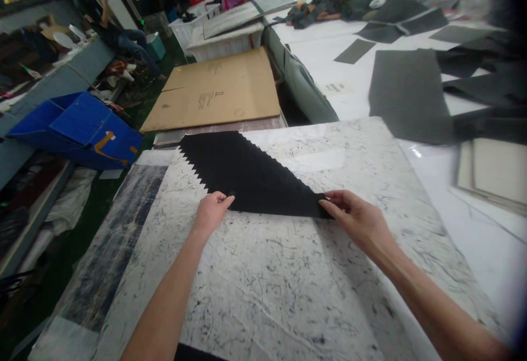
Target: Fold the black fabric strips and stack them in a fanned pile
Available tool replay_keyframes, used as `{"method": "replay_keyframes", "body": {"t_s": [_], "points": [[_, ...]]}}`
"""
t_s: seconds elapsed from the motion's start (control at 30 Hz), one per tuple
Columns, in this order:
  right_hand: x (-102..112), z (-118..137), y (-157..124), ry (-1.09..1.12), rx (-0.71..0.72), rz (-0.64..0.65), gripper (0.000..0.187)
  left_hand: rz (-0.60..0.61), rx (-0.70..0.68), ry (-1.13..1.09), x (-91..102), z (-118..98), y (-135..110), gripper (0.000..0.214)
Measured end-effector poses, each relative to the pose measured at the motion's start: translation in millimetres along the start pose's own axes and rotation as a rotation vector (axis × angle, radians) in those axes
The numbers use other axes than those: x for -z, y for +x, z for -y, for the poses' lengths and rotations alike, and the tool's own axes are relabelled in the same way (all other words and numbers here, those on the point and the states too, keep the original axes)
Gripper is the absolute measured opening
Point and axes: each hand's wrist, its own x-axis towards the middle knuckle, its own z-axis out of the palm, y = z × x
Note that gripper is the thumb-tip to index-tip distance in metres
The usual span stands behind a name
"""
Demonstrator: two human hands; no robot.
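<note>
A stack or fan of black fabric pieces (pixel 247 168) lies over the far part of a speckled white work board (pixel 263 273). Its left side shows a row of sawtooth corners, and the right side is finely stepped. My left hand (pixel 212 212) pinches the near left corner between thumb and fingers. At the near right corner my right hand (pixel 354 212) grips the same black fabric, thumb on top. The near edge runs nearly straight between both hands. Another black piece (pixel 197 353) shows partly at the bottom edge, close to my left forearm.
Flattened cardboard (pixel 222 92) lies beyond the board. A blue bin (pixel 82 130) stands on the floor at left. On the right, a white table (pixel 321 75) carries dark grey sheets (pixel 407 94) and pale boards (pixel 498 168). Several people are in the background, one seated (pixel 119 37).
</note>
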Motion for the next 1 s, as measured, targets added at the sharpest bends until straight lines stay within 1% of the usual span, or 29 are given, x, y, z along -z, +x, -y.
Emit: {"method": "replay_keyframes", "body": {"t_s": [0.07, 0.17, 0.47, 0.73, 1.0], "points": [[-4, -2, 3, -0.07, 0.0, 0.0, 0.042, -0.041, -0.005, 0.068, -1.5, 2, 4, 0.036], [-8, 0, 4, -0.086, -0.009, -0.009, 0.043, -0.061, -0.004, 0.132, -2.6, 4, 6, 0.036], [-8, 11, 10, -0.153, -0.115, 0.011, 0.034, -0.034, 0.057, 0.172, -4.3, 7, 11, 0.036], [-6, 19, 10, -0.19, -0.13, 0.025, 0.028, 0.006, 0.092, 0.167, -6.1, 5, 9, 0.038], [-4, 24, 11, -0.207, -0.168, 0.013, 0.022, 0.006, 0.074, 0.238, -4.7, 4, 9, 0.039]]}}
